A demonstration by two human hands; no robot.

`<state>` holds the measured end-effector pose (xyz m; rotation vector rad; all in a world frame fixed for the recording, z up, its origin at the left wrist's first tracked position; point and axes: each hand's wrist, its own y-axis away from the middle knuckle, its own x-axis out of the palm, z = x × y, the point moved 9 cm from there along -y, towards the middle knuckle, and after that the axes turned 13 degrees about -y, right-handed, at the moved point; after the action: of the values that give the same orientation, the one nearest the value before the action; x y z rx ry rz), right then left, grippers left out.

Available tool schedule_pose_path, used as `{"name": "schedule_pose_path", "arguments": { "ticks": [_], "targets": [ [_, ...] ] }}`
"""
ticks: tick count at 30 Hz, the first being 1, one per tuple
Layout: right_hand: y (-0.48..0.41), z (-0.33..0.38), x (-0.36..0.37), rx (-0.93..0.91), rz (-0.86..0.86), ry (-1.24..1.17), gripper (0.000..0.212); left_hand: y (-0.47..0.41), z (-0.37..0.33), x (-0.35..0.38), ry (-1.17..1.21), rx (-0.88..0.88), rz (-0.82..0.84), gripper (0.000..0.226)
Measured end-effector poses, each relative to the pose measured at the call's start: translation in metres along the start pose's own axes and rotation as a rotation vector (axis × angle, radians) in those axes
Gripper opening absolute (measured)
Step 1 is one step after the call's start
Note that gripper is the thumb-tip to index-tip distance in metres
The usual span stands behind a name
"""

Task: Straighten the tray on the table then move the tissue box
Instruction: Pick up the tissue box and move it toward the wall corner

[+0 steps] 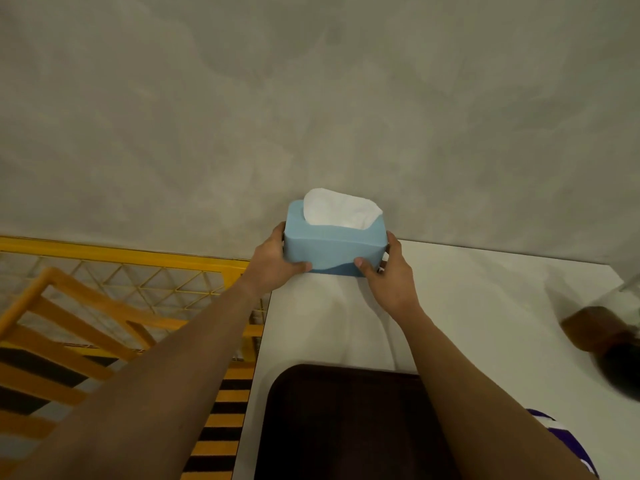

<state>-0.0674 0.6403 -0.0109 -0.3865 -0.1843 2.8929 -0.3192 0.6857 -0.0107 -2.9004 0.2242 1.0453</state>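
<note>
Evidently tray [346, 420] sits square on counter [485, 306]; left hand [277, 261] and right hand [388, 275] clasp tissue box [334, 249], placement pending.

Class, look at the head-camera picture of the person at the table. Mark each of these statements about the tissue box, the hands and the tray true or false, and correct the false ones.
1. Both hands hold the tissue box. True: the left hand and the right hand grip its two ends.
2. The box is red. False: it is blue, with a white tissue sticking out.
3. The tray is dark and lies nearer the person than the box. True.
4. The box rests on the tray. False: it is at the far edge of the white table, apart from the tray.
</note>
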Motion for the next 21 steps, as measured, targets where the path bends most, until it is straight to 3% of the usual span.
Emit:
{"name": "schedule_pose_path", "arguments": {
  "ticks": [4,9,21],
  "targets": [
    [-0.009,0.005,-0.003,-0.006,0.006,0.002,0.076,-0.006,-0.002,-0.006,-0.042,0.014,-0.037,0.098],
    [-0.006,-0.002,-0.002,0.026,0.033,0.039,0.076,-0.004,0.008,-0.007,-0.074,-0.095,-0.047,0.106],
    [-0.003,-0.007,0.003,0.058,0.081,0.071,0.076,0.004,0.008,-0.009,-0.092,-0.118,-0.056,0.091]
  ]
}}
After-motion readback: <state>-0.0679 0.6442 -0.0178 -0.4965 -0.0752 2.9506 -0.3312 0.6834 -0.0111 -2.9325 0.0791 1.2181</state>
